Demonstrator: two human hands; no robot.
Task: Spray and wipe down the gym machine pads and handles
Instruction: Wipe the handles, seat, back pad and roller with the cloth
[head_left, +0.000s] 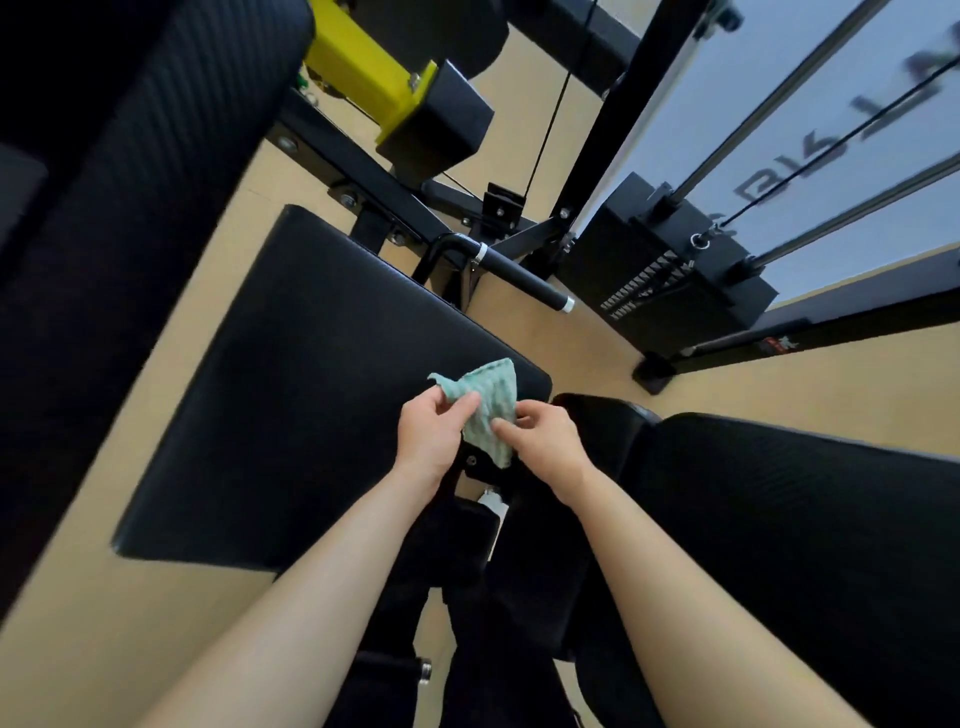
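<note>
head view: green cloth (488, 410) over seat pad (291, 395)
left hand (431, 434): pinches top corner
right hand (540, 441): pinches lower edge, likely refolding to wipe

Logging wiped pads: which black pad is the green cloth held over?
The smooth middle pad, at its right corner; the far-left pad and lower-right pad are ribbed.
</note>
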